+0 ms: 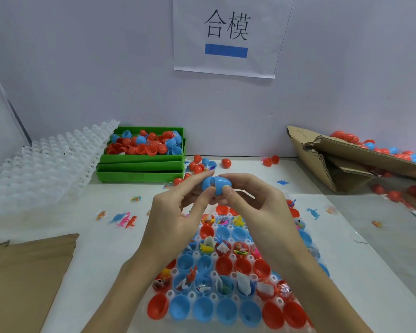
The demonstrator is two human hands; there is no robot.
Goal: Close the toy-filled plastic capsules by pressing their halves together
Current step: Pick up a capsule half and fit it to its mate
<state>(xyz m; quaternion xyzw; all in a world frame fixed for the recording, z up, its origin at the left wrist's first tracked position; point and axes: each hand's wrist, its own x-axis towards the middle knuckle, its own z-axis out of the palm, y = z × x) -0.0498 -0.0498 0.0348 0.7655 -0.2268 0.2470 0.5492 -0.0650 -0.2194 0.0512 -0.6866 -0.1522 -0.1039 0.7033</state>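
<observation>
A blue egg-shaped capsule (217, 184) is held in the air above the table, its two halves nearly together with a thin seam showing. My left hand (175, 212) pinches its left half between thumb and fingers. My right hand (252, 200) grips its right half, thumb in front. Below my hands lies a clear tray (197, 254) with rows of open red and blue capsule halves; many hold small toys and paper slips. My wrists hide part of the tray.
Stacked green bins (142, 164) with loose capsule halves stand at the back left, beside empty clear trays (46, 169). A torn cardboard box (346, 162) with closed capsules lies at the right. Small toy dinosaurs (125, 219) are scattered about. Brown cardboard (27, 272) lies front left.
</observation>
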